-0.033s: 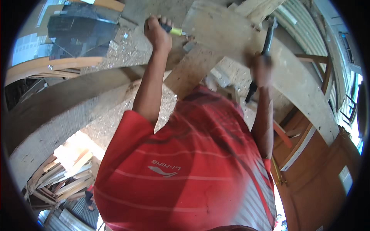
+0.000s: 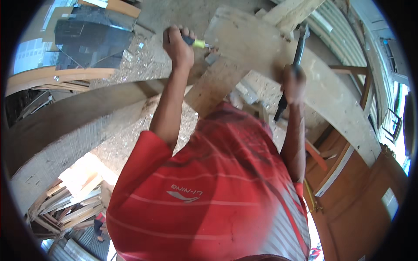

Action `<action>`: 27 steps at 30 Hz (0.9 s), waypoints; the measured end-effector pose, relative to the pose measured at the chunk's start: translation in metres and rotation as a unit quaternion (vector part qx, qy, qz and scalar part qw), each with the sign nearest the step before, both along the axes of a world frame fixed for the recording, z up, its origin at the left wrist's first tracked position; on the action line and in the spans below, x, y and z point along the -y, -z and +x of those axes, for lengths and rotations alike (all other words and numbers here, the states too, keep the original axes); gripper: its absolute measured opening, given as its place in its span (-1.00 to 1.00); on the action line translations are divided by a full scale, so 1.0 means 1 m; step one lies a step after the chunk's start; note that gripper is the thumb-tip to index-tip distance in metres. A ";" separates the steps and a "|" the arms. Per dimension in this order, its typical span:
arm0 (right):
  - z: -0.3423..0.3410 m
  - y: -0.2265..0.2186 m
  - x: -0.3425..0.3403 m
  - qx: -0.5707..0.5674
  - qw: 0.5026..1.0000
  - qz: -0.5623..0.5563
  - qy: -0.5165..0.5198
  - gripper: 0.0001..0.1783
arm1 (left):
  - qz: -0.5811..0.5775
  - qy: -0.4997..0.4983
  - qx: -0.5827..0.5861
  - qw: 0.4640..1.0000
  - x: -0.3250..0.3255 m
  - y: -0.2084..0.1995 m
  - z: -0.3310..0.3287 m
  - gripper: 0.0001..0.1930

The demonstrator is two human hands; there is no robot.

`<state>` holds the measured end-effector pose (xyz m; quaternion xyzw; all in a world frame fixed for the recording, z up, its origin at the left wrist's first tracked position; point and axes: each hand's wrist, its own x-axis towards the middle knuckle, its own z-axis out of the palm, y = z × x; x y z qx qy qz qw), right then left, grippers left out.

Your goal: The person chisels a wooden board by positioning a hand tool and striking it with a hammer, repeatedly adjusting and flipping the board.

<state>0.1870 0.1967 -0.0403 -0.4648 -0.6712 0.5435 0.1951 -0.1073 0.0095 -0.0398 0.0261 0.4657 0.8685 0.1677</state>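
Observation:
My left hand (image 2: 179,47) is closed around the dark handle of a small tool with a yellow-green collar (image 2: 199,44). Its thin metal shaft points right, toward a small wooden block (image 2: 212,55) on the work surface; whether it is a chisel or a screwdriver I cannot tell. On the right, my right hand (image 2: 294,85), blurred by motion, grips a hammer (image 2: 299,50) around its dark handle. The metal head is at the far end, over a wide board (image 2: 257,37), and the handle's butt sticks out below the fist.
A thick beam (image 2: 87,102) crosses on the left. Wood chips (image 2: 150,61) litter the ground behind it. Dark panels (image 2: 93,39) lie at the far left, and scrap wood (image 2: 78,204) is heaped at the lower left. Brown panels (image 2: 352,191) stand at the right, near corrugated sheeting (image 2: 335,35).
The hammer's head has swung slightly left and nearer, and my right hand is a little lower. My left hand keeps its hold on the tool. The whole view has shifted slightly.

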 end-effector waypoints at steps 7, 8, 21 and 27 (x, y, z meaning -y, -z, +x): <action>-0.003 -0.009 0.008 0.003 0.998 -0.052 0.033 -0.62 | -0.021 -0.099 0.047 0.994 -0.002 -0.010 0.016 -0.89; -0.007 -0.012 0.009 0.018 0.998 -0.057 0.033 -0.62 | 0.014 -0.119 0.120 0.986 0.000 -0.005 0.000 -0.88; 0.006 -0.006 -0.005 -0.011 0.999 -0.043 -0.018 -0.65 | -0.582 0.121 -0.340 0.729 -0.009 -0.036 0.007 -0.43; -0.009 -0.007 -0.002 -0.028 0.998 -0.056 -0.032 -0.64 | -0.632 0.218 -0.277 0.690 0.003 0.011 -0.025 -0.37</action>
